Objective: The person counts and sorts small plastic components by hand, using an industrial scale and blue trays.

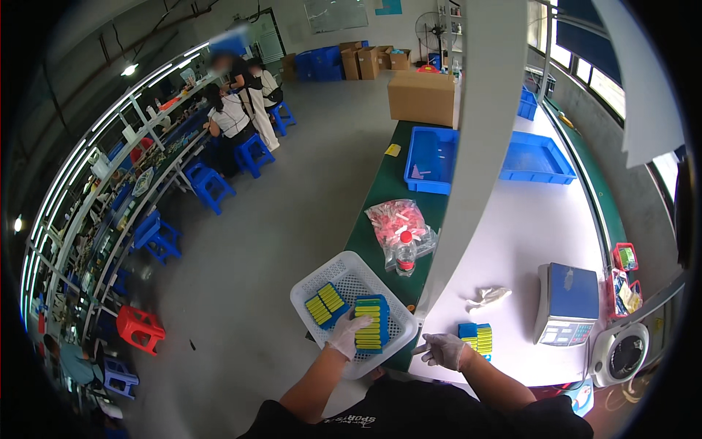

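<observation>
My left hand (346, 336), in a pale glove, grips the left edge of a blue block with yellow-green bars in rows (371, 324). That block is over the right part of a white perforated plastic basket (311, 287). A similar blue-and-yellow block (326, 306) lies inside the basket, on its left side. My right hand (444, 351), also gloved, is over the table edge just right of the basket, its fingers stretched leftward and apart. Beside its wrist another blue-and-yellow block (477, 339) lies on the white tabletop; I cannot tell whether they touch.
A scale (567, 304) and crumpled white cloth (488, 298) lie on the white table (515, 241). A grey post (479, 146) rises beside a bag of pink pieces (395, 219), a bottle (406, 254) and blue trays (431, 159). People sit at a bench far left, near stools (140, 329).
</observation>
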